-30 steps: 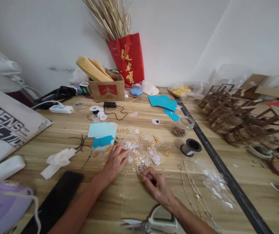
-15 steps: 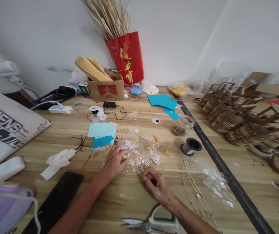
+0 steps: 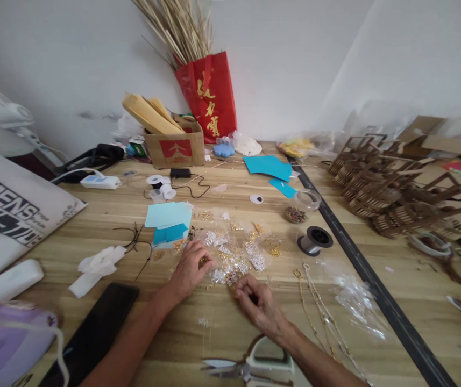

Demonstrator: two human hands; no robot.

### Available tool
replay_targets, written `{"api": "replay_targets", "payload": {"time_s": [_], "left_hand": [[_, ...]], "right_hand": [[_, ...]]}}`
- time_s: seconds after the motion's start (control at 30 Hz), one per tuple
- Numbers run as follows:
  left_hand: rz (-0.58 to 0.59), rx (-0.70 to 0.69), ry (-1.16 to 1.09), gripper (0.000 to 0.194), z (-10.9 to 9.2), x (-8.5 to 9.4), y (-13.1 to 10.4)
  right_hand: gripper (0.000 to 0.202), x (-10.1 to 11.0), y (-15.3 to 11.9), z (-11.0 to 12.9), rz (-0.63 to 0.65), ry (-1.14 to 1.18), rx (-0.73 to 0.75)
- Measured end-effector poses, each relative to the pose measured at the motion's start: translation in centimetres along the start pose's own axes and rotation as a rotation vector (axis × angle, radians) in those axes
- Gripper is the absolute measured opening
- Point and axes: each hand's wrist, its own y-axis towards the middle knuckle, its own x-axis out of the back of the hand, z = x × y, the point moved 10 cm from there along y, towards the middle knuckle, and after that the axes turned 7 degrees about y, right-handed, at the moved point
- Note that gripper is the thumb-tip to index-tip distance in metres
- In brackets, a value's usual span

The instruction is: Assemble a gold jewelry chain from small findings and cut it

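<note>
Many silver charms (image 3: 230, 273) lie between the left and right grips (image 3: 207, 262) (image 3: 239, 290).

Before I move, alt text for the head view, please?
Left hand and right hand are at a spread of small silver and gold pieces on a wooden table. Scissors lie nearer the camera, chains and a spool to the right, a red bag behind.

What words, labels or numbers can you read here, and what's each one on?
"MENS": white bag; the partly cut-off line below is unclear.
"力": red bag, middle gold character; the other two are too stylized to be sure.
Cardboard box and green box: print too small or blurred.
No numbers readable.
</note>
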Motion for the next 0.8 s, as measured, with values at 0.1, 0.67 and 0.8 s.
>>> {"api": "replay_targets", "payload": {"time_s": [0.1,0.67,0.8], "left_hand": [[-0.003,0.003,-0.044,0.012,-0.1,0.3,0.1],[-0.185,-0.086,-0.164,0.017,-3.1,4.4,0.3],[-0.183,0.083,-0.171,0.016,-1.4,4.2,0.2]], "right_hand": [[0.020,0.1,0.1,0.1,-0.001,-0.020,0.001],[0.020,0.1,0.1,0.0,-0.003,-0.014,-0.003],[0.020,0.1,0.0,-0.1,-0.012,-0.023,0.004]]}}
